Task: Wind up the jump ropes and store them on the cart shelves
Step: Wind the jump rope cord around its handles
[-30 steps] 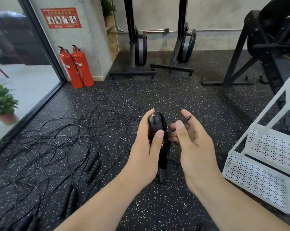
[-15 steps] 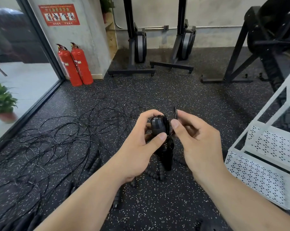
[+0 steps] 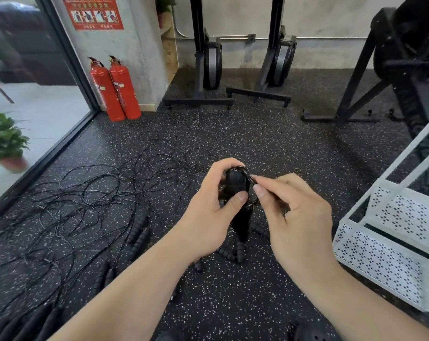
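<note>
The fingers of your left hand curl round the handles of a jump rope, with the thumb pressed on the front. You hold them upright in the air in front of you, above the floor. Your right hand pinches a loop of thin cord between thumb and forefinger, tight against the top of the handles.

The red sign on the wall carries four small pictures and lines of characters too small to read. The two fire extinguishers below it have pale labels, also unreadable.

The handles are matte black with rounded tops, and the cord is glossy black. More ropes sprawl tangled on the speckled floor to your left. The white cart, with perforated shelves, stands near on your right.
</note>
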